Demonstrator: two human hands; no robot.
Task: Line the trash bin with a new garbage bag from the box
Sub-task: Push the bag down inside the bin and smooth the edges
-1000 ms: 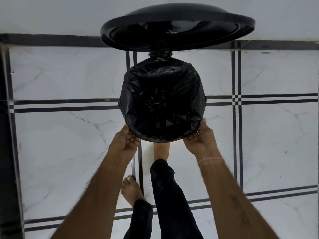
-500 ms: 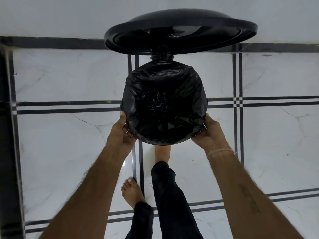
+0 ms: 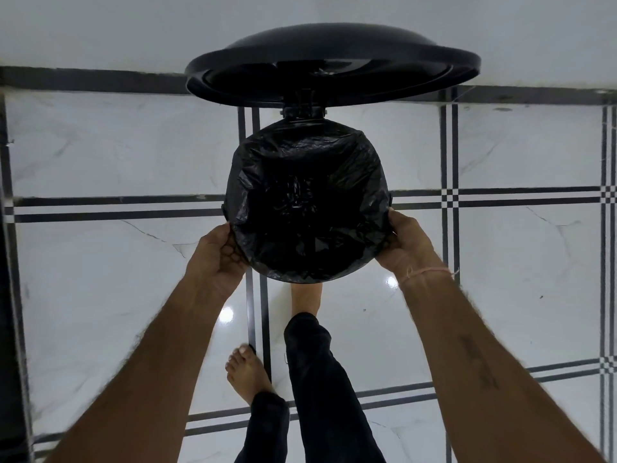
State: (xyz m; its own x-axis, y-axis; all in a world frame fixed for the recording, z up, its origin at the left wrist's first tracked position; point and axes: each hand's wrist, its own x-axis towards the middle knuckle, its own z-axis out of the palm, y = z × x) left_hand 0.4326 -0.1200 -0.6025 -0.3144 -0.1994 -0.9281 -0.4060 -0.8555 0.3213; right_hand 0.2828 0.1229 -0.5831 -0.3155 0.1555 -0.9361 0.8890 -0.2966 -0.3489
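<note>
As left hand (image 3: pixel 217 253) and right hand (image 3: pixel 408 245) grip garbage bag (image 3: pixel 310 202), lid (image 3: pixel 330 71) raised

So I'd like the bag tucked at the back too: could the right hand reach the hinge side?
Probably yes. The right hand grips the bag at its near right edge, and that side looks free up to the hinge; the open lid stands behind, not across the way.

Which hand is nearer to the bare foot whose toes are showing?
Left. The left hand grips the left edge of the garbage bag, with that foot on the floor below; the right hand grips its opposite edge, farther off.
</note>
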